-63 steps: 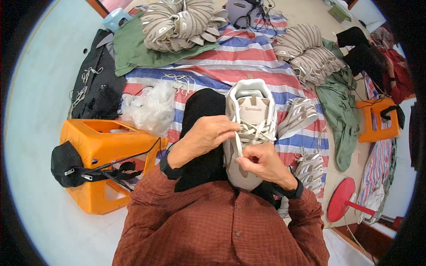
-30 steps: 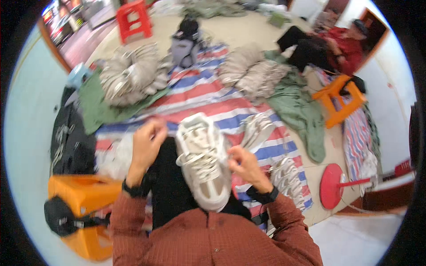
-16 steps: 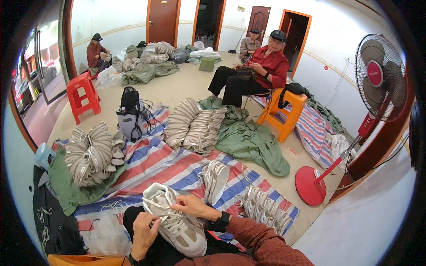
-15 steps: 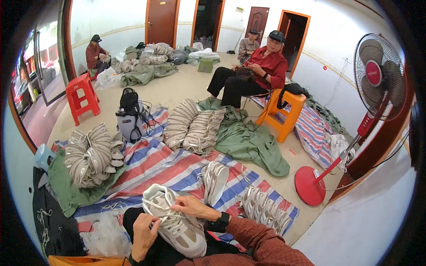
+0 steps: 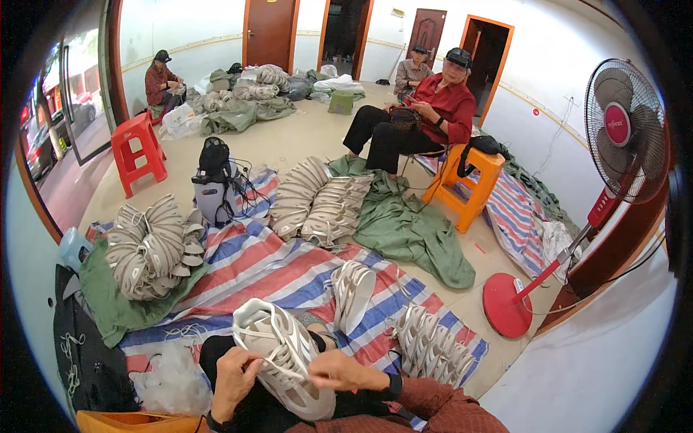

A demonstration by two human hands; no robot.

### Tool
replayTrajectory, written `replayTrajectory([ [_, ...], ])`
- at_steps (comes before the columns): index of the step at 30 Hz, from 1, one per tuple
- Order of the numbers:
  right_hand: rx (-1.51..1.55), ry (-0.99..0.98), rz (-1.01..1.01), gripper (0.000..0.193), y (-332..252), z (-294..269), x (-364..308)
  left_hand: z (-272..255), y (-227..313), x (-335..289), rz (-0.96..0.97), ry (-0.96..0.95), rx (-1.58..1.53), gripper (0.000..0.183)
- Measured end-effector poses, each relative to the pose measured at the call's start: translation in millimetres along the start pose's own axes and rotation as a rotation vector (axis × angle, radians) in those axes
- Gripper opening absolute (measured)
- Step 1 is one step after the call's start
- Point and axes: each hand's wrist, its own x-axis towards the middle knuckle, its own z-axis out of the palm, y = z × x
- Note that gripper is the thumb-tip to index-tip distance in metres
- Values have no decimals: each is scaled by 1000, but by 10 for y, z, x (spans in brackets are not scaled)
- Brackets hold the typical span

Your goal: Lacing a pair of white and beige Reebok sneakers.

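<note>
A beige and white sneaker (image 5: pixel 278 333) lies tilted across my lap, its collar away from me and its toe near my body. White shoelaces (image 5: pixel 285 364) run over its tongue. At the shoe's left side, my left hand (image 5: pixel 234 375) is closed, pinching a lace between thumb and fingers. My right hand (image 5: pixel 345 372) is also closed, at the right side of the lacing, with a lace leading to its fingertips. The exact grip of the right fingers is partly hidden.
A striped tarp (image 5: pixel 253 263) bears bundled shoe uppers (image 5: pixel 148 245), a larger pile (image 5: pixel 321 198) and nearer rows (image 5: pixel 433 346). A red fan (image 5: pixel 509 303) stands right. A seated person (image 5: pixel 444 108) is beside an orange stool (image 5: pixel 469 180); a red stool (image 5: pixel 137 155) stands left.
My right hand has moved from the top of the lacing down and right, toward the shoe's toe side. My left hand keeps its pinch at the left edge.
</note>
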Motion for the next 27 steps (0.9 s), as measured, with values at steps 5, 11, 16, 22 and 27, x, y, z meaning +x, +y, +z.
replayTrajectory([
  [5, -209, 63, -267, 19, -222, 242, -36, 124, 223, 138, 14, 164, 105, 8],
  [11, -189, 110, -321, 19, -226, 376, 68, 356, 358, 210, -86, -164, 422, 30],
  [16, -186, 90, -244, 19, -154, 351, -21, 392, 239, 201, 62, -138, 368, 21],
  [22, 121, 163, 205, 24, -3, 70, -106, 288, 453, -60, 277, -648, -269, 12],
  [27, 80, 76, 472, 33, 143, 136, 151, 689, 718, -490, 611, -701, -329, 16],
])
